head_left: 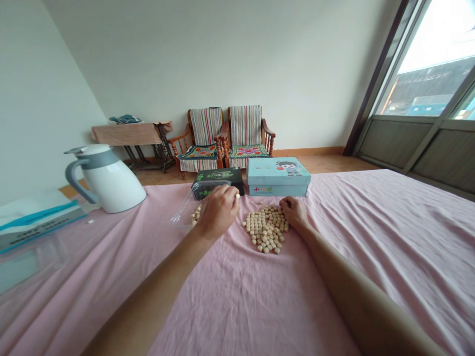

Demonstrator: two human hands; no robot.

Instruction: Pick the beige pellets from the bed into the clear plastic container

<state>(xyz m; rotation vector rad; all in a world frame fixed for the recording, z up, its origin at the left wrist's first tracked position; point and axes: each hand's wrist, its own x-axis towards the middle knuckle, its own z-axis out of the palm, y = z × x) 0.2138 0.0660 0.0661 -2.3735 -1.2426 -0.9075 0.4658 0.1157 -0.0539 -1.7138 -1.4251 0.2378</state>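
Observation:
A pile of small round beige pieces (265,230) lies on the pink cloth between my two hands, with its back rows fairly orderly and its front part loose. My left hand (218,210) is raised left of the pile, its fingers pinching one small round beige piece (237,196). Beneath and behind that hand stands a clear plastic container (184,203) with more such pieces (196,215), partly covered by the hand. My right hand (294,210) rests at the pile's back right edge with its fingers curled closed; whatever they hold is hidden.
A light blue box (278,175) and a black box (237,180) stand behind the pieces. To the left are a white and grey jug (115,183), a white and blue packet (40,222) and a clear plastic lid-like piece (22,269). Two wooden chairs (245,128) stand beyond the table.

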